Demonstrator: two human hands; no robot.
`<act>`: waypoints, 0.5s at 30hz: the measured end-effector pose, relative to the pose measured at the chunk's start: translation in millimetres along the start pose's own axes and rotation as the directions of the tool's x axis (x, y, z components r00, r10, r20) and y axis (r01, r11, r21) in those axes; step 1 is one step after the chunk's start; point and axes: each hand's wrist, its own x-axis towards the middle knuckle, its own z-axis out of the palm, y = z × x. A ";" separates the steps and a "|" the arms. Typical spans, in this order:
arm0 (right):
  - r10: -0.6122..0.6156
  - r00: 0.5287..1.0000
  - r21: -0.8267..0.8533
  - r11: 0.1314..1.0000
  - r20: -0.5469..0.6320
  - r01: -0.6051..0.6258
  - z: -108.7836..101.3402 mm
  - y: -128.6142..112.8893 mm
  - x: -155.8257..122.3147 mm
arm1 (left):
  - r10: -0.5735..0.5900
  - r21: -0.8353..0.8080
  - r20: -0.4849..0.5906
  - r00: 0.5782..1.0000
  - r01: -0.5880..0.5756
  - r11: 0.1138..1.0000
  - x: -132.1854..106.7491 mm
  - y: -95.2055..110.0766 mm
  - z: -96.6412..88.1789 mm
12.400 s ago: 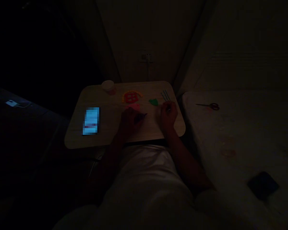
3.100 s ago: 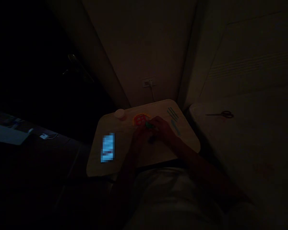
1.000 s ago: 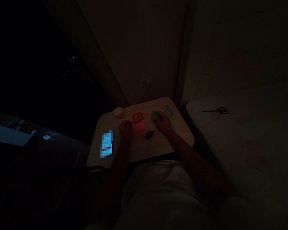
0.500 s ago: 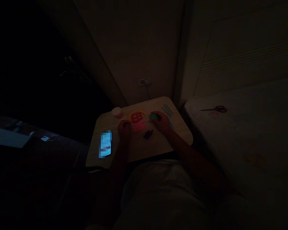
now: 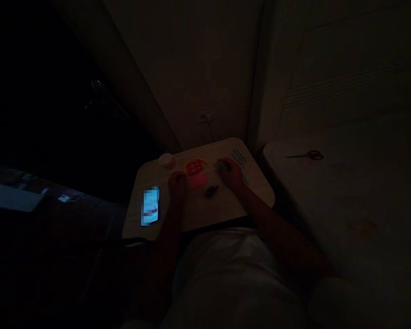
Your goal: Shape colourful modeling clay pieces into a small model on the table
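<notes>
The scene is very dark. On a small wooden table (image 5: pixel 205 214) my right hand (image 5: pixel 231 174) rests over a green lump of clay (image 5: pixel 222 164), fingers curled on it. My left hand (image 5: pixel 176 182) sits closed on the table, left of a pink flat piece (image 5: pixel 197 181); what it holds, if anything, is hidden. A red and orange grid-shaped clay figure (image 5: pixel 194 166) lies behind the pink piece. A small dark purple lump (image 5: pixel 210 190) lies between my hands. Thin blue sticks (image 5: pixel 239 156) lie at the table's far right.
A lit phone (image 5: pixel 150 206) lies on the table's left side, and a small white pot (image 5: pixel 165 160) stands at the far left corner. Scissors (image 5: pixel 306 156) lie on the bed to the right. A wall socket (image 5: pixel 203 115) with a cable sits behind the table.
Over the last second my right hand has stayed on the green clay and closed over it more. My left hand has hardly moved. Earlier both hands worked together at the red figure.
</notes>
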 end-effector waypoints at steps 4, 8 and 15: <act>-0.024 0.998 0.019 1.000 0.061 0.023 1.5 1.4 -0.8 | 0.013 0.006 0.010 1.000 -0.013 1.000 -0.3 0.4 -0.6; -0.017 0.998 0.019 1.000 0.063 0.016 3.3 3.1 -1.7 | 0.003 -0.010 0.015 1.000 -0.003 1.000 -0.5 -0.5 -0.6; -0.071 0.996 -0.013 0.997 0.049 0.072 -0.9 3.9 -1.3 | 0.029 -0.011 0.024 0.999 -0.028 1.000 1.1 -7.9 -0.4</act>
